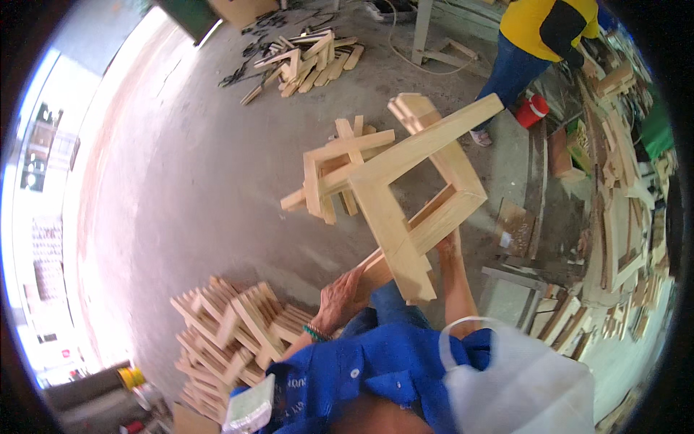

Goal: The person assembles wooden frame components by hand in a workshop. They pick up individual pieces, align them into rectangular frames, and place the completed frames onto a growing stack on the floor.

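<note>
Head view: I see the left hand (340, 295) closed on the lower end of a pale wooden frame (412, 188). The right hand (450, 242) grips its inner bar, fingers hidden behind it. The frame tilts up above both grips. A stack of wooden pieces (231, 329) lies left of the left hand.

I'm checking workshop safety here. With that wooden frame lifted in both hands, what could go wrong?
The frame is held low, by the left hand and right hand, with most of it sticking up and away, so it might tip or slip. Its far end reaches toward a person nearby and could hit them if swung. Wood piles crowd the floor, a trip hazard.
</note>
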Tool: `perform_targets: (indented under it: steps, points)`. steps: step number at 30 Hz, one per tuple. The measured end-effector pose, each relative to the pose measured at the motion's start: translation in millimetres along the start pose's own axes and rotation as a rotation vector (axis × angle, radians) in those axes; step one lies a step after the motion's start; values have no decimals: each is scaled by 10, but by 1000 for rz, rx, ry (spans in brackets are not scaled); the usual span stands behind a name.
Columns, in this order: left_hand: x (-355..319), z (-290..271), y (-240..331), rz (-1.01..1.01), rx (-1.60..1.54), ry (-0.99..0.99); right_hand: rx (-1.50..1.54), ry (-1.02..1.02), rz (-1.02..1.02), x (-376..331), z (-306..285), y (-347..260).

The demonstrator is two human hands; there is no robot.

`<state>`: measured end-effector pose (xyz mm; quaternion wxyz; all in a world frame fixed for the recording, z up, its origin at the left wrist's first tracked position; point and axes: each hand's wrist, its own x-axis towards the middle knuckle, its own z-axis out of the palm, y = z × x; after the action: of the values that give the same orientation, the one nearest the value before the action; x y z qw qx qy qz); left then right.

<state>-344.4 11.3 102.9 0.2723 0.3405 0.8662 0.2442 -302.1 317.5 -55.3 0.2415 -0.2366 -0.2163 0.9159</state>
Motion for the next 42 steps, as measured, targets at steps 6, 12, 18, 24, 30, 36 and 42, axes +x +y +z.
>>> perform_targets:
  steps: [6, 12, 18, 24, 30, 36, 42]
  points:
    - [675, -303, -1028, -88, 31, -37, 144, 59, 154, 926, -5, 1116]
    - [1516, -418, -2321, -162, 15, -55, -34, 273, 232, 1758, -102, 2304]
    - [2325, -431, -3639, -129, 118, -174, -85, 470, 163, 2417, 12, 3283]
    - [2922, -341, -4476, -49, 144, -233, -24, 601, 96, 2878, -380, 3960]
    - [3216, -239, -4879, -31, 153, -242, -35, 501, 129, 3086, -616, 4171]
    - [3387, -73, -5129, -84, 158, -291, 9, 536, 164, 3205, -784, 4342]
    - [3280, 36, -5215, -66, 108, -206, 61, 595, 188, 3210, -624, 4422]
